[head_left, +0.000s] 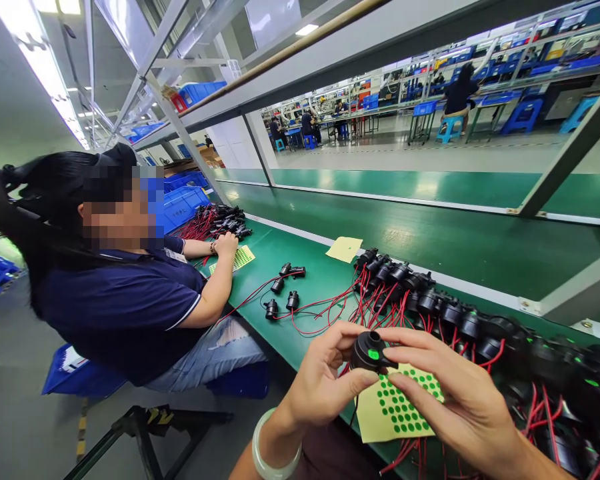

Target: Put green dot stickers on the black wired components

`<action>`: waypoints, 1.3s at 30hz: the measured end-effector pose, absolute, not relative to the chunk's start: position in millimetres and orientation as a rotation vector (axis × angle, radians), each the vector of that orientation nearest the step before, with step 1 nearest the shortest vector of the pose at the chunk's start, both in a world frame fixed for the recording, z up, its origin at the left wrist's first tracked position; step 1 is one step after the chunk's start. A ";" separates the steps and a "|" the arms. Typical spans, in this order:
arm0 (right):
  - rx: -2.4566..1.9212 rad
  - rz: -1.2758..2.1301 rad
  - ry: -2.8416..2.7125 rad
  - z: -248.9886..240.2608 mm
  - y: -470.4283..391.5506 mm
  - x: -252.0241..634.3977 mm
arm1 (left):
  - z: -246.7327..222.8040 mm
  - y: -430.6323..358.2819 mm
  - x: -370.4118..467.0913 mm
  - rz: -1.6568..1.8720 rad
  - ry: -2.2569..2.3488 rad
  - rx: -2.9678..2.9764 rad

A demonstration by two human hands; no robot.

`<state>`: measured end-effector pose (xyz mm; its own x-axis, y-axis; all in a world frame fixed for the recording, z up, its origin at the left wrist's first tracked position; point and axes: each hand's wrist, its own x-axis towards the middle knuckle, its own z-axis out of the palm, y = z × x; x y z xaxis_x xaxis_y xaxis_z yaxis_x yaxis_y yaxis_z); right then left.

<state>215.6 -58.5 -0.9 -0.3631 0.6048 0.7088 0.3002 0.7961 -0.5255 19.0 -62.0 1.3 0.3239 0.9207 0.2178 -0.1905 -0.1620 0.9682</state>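
While the left hand [323,380] grips, a black part [361,352] shows green

As the left fingers clasp the part at five o'clock in view, the right hand [453,387] touches its three o'clock side, whether gripping unclear. From there, a dotted yellow sheet [369,417] lies at five on the tabletop [290,252], wired parts [450,312] around two, and, farther, a co-worker [115,313] at nine.
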 end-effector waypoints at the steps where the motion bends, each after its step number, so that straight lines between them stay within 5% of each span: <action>1: -0.691 0.359 -1.983 -2.0 -58.5 216.8 | 1.3 -61.6 18.9 1.142 0.724 1.345; 9: -0.594 0.129 -2.157 8.7 -56.1 196.5 | -0.1 -52.4 17.6 1.057 0.761 1.267; 17: -0.800 0.100 -2.095 14.4 34.0 163.8 | -19.6 -55.9 -22.8 1.619 1.363 1.405; 28: -1.537 0.010 -2.136 -57.8 149.6 193.6 | -115.9 -82.5 -3.9 0.866 1.644 1.525; 39: -1.588 -0.172 -2.383 -81.1 148.9 206.0 | -114.3 -78.3 10.0 0.803 1.657 1.642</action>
